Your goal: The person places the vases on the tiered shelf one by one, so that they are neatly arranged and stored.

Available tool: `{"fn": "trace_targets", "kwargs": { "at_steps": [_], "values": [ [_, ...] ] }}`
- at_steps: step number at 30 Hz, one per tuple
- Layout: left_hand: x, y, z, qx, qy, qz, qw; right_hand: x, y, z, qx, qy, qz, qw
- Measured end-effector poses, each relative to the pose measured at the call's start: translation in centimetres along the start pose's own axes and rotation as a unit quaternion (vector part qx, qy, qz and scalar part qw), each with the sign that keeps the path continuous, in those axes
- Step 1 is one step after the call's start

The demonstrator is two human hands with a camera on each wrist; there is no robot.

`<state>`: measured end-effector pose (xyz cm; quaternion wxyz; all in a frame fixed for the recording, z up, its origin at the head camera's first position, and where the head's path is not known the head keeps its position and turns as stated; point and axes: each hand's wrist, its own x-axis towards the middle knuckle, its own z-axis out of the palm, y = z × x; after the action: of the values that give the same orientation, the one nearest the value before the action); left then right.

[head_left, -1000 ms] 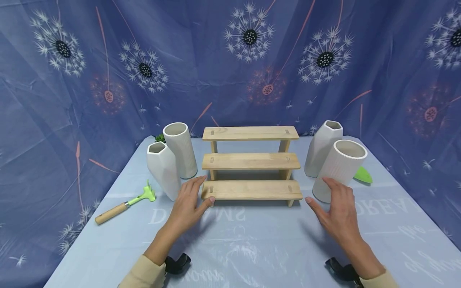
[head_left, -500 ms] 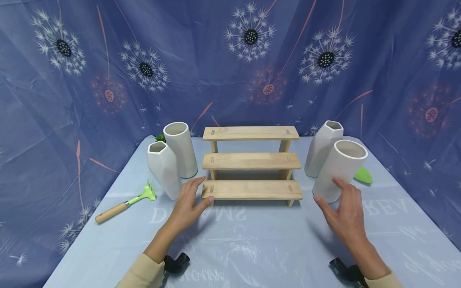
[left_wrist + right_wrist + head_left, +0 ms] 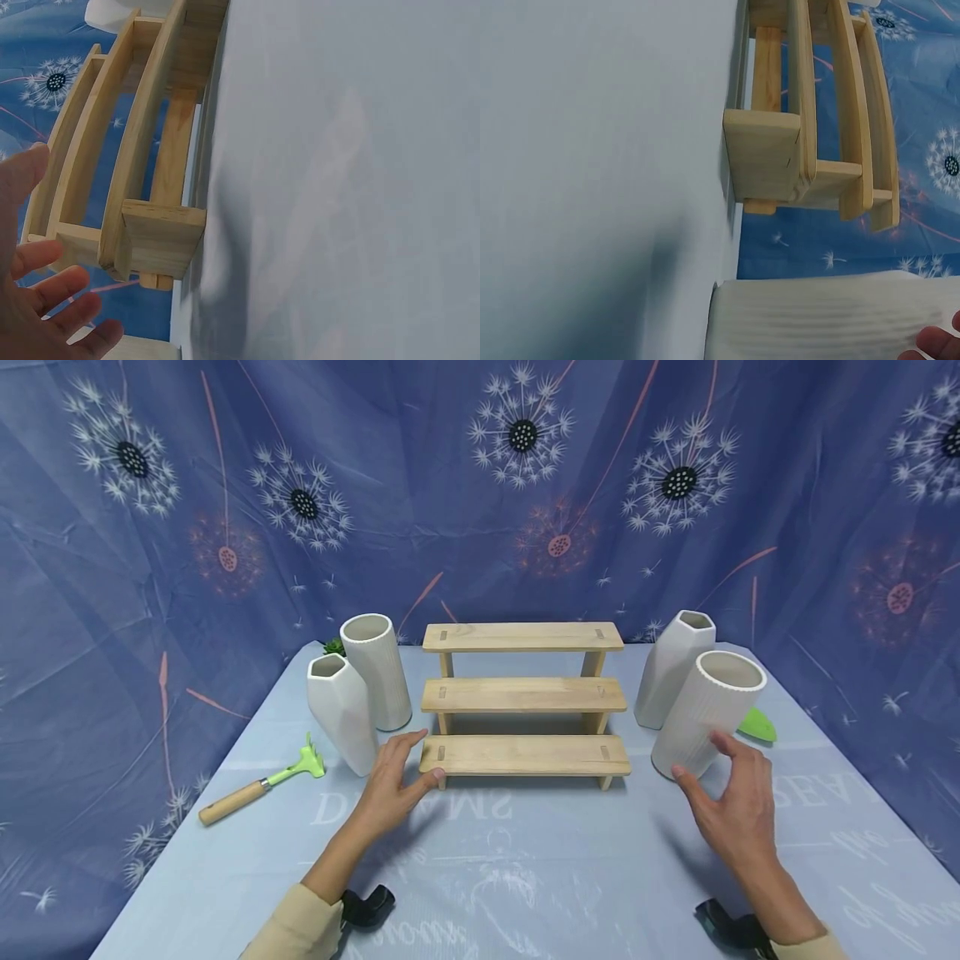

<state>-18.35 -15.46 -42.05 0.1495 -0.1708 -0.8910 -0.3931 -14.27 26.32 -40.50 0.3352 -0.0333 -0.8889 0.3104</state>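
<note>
Ribbed vase (image 3: 699,718) — just beyond right hand (image 3: 738,806)

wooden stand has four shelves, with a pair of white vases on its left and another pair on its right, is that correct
Not quite: the wooden stand has three shelves, not four, as the head view shows. The rest holds: a pair of white vases on its left and another pair on its right.
</note>
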Motion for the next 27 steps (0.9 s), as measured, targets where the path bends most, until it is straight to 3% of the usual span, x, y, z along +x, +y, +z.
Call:
{"fn": "trace_targets", "kwargs": {
  "at_steps": [5,16,27],
  "values": [
    [0.1,-0.2,0.1,-0.008,-0.007,-0.006,0.9999,0.1,0.3,-0.2,0.0,0.002,0.015,0.9999],
    [0.6,-0.7,0.3,-0.04,-0.028,-0.055,0.9973,0.3,1.3,-0.6,0.005,0.005,0.029,0.9995],
    [1.2,-1.5,0.5,-0.061,-0.046,-0.063,0.9951,0.7,2.0,-0.4,0.006,-0.005,0.06,0.9982]
  ]
}}
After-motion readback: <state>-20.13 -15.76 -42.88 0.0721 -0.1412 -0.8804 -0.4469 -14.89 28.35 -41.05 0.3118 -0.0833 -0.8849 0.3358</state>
